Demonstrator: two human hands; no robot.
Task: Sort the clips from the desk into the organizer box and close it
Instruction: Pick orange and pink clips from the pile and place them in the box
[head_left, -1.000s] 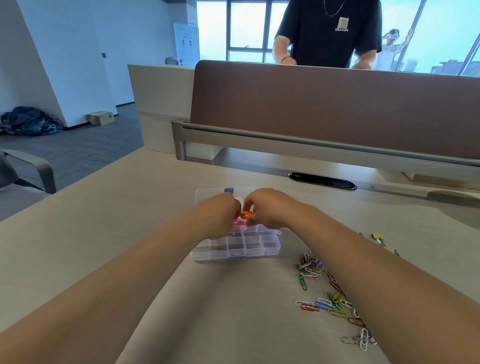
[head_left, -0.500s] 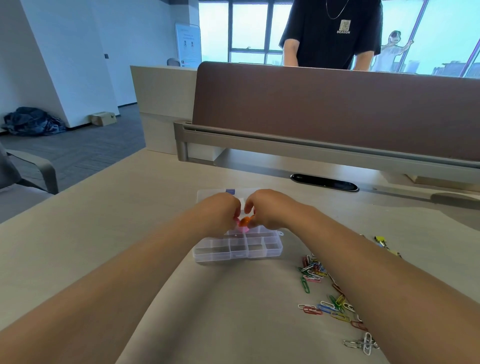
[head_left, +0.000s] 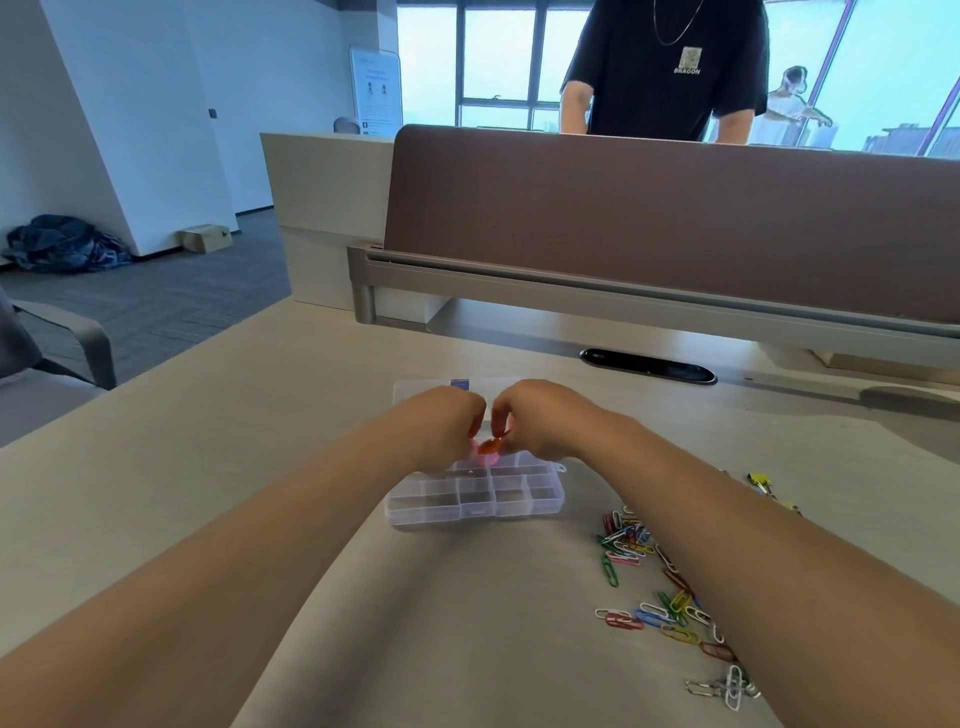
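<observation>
Head: right hand (head_left: 546, 422) pinches orange clip (head_left: 489, 446) over box (head_left: 524, 500).

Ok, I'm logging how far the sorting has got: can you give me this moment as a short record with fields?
box state: organizer box open, lid flat behind it
right hand: pinches orange clip over the far row
left hand: curled beside that clip, grip unclear
sorted: pink piece under the orange clip; front row looks empty
unsorted: coloured paper clips on the desk, right of box; yellow binder clips farther right
</observation>
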